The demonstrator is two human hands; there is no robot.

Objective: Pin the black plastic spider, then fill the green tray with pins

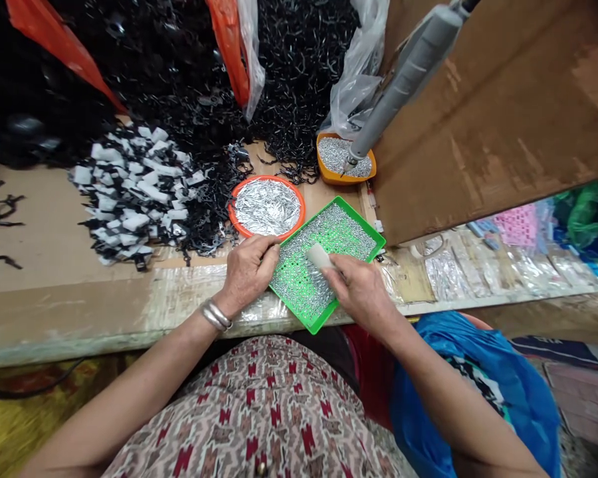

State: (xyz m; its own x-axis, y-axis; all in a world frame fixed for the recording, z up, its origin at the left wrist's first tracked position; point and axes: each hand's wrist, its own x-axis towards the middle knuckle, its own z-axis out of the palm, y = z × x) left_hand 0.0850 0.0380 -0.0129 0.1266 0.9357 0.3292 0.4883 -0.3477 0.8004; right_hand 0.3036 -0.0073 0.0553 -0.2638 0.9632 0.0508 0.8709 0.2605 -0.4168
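A green tray [315,326] lies at an angle over the front edge of the bench, with small silvery metal pieces [349,229] spread across its perforated-looking floor. My left hand [249,272] is closed on the tray's left rim, the thumb along the top. In my right hand [359,285] is a pale, whitish brush [319,257], pinched between thumb and fingers over the middle of the tray. Its lower part is blurred and seems to touch the pieces. Just behind the tray stands a round orange-red bowl [303,211] full of longer silvery pins.
An orange bin [336,178] of small metal pieces stands under a grey powered screwdriver [408,79]. Black-and-white plastic parts [139,192] are heaped at left, with more black parts behind. A brown board [488,133] rises at right. A blue bag [428,385] hangs below the bench.
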